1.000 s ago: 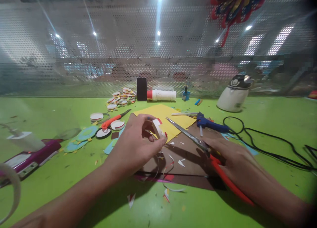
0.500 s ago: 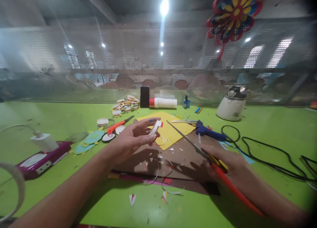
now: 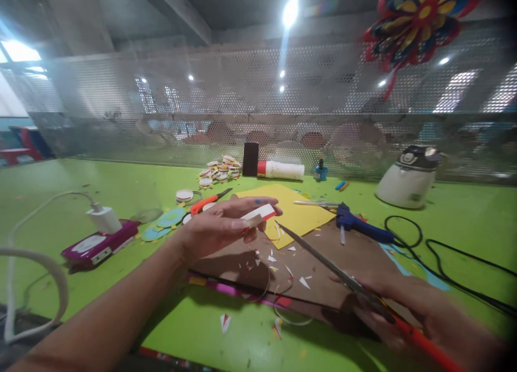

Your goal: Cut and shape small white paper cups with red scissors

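Between the thumb and fingers of my left hand (image 3: 226, 224) is a small white paper piece with a red edge (image 3: 260, 216), held above the brown sheet. My right hand (image 3: 416, 302) grips scissors (image 3: 323, 259) with red-orange handles; their blades look closed and point toward the paper piece, their tip a little apart from it. Beneath both hands lie the brown sheet (image 3: 238, 264) and a yellow sheet (image 3: 299, 213), strewn with small white and red paper scraps (image 3: 305, 282). A second pair of scissors (image 3: 204, 202) with an orange handle rests behind my left hand.
A blue glue gun (image 3: 363, 225) with a black cord lies to the right, before a white kettle-like container (image 3: 407, 178). A purple power strip (image 3: 100, 245) with a white plug stands left. Small white paper rings (image 3: 220, 173) are piled at the back beside a dark upright box (image 3: 250, 159).
My left hand has turned and opened out flatter, tilting the paper piece toward level. The scissors in my right hand have moved down and toward me. The whole view has shifted left and up.
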A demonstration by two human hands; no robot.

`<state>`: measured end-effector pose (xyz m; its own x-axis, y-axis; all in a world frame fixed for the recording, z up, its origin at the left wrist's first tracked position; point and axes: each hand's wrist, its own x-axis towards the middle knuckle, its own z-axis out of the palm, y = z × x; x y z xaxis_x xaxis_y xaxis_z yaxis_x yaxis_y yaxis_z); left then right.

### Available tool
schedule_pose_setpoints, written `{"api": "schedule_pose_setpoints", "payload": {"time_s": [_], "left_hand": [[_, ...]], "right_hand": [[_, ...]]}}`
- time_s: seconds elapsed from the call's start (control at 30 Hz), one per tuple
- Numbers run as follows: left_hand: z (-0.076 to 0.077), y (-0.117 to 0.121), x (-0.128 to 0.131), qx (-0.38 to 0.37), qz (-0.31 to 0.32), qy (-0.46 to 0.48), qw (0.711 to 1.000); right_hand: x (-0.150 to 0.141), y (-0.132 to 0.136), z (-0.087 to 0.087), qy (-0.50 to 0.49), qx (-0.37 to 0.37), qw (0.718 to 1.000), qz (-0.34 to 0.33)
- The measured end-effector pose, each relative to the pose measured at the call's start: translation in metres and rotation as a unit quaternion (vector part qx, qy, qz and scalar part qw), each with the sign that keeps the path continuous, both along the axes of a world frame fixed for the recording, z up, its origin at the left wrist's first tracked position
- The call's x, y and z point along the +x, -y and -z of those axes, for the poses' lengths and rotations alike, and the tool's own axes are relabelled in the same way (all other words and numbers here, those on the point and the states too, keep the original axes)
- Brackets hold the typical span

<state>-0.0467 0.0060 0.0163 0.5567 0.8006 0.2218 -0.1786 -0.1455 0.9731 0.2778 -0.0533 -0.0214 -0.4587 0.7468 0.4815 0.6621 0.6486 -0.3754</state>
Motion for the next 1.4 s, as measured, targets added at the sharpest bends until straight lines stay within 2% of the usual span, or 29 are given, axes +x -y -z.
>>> {"api": "schedule_pose_setpoints", "payload": {"time_s": [0.1, 0.2, 0.33, 0.47, 0.6, 0.77, 1.4], "left_hand": [[-0.001, 0.003, 0.004, -0.001, 0.015, 0.008, 1.0], [-0.002, 0.005, 0.007, 0.002, 0.016, 0.006, 1.0], [-0.003, 0.006, 0.01, 0.01, 0.008, -0.005, 1.0], [-0.002, 0.006, 0.012, 0.027, -0.005, -0.023, 0.999], [0.001, 0.001, 0.012, 0.029, 0.036, 0.004, 0.999], [0.005, -0.004, 0.011, 0.028, 0.076, 0.034, 0.996], [0.007, -0.005, 0.01, 0.022, 0.095, 0.036, 0.995]], "right_hand": [[0.003, -0.002, 0.005, 0.005, -0.086, 0.996, -0.039], [0.005, -0.002, 0.006, 0.001, -0.124, 0.992, -0.033], [0.003, 0.002, -0.001, 0.009, -0.158, 0.986, -0.044], [-0.003, 0.004, -0.006, 0.034, -0.136, 0.989, -0.038], [-0.001, -0.001, 0.001, 0.036, -0.107, 0.992, -0.058], [0.002, -0.004, 0.009, 0.017, -0.129, 0.988, -0.083], [0.005, -0.002, 0.01, 0.03, -0.117, 0.991, -0.049]]}}
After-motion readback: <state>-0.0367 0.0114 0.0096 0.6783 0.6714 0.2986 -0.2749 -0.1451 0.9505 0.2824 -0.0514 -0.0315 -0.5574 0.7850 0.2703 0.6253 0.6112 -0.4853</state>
